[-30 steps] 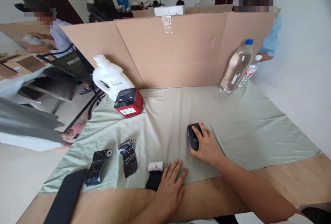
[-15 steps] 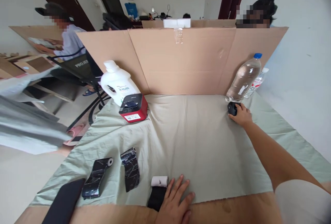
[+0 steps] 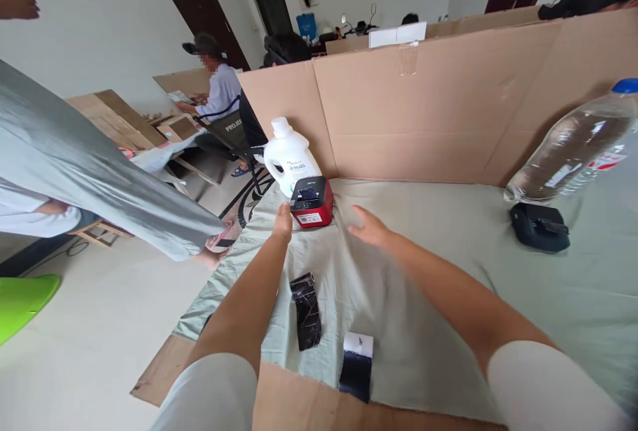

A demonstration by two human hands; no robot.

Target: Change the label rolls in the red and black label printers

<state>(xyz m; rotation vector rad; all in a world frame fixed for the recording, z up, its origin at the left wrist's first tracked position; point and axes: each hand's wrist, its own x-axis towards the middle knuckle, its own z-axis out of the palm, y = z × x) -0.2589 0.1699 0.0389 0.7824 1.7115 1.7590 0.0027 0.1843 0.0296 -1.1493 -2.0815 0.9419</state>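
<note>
Both my hands are empty and open, reaching out over the cloth toward the red label printer (image 3: 312,201): my left hand (image 3: 284,221) has its fingertips just short of the printer's near left corner, and my right hand (image 3: 367,226) hovers with fingers spread at about 3 o'clock from it, a little apart. The printer sits at 12 o'clock from my arms, near the far left corner of the pale green cloth (image 3: 448,271), just in front of the white jug (image 3: 290,155) and the cardboard screen (image 3: 423,112). To take it well, I judge I should close on its two sides evenly, palms low, and keep clear of the jug behind so it does not tip. Nearer me, at 6 o'clock, lie a dark roll (image 3: 306,310) and a white-cored roll (image 3: 357,364); the black device (image 3: 539,226) rests at 3 o'clock under the leaning water bottle (image 3: 573,152).
</note>
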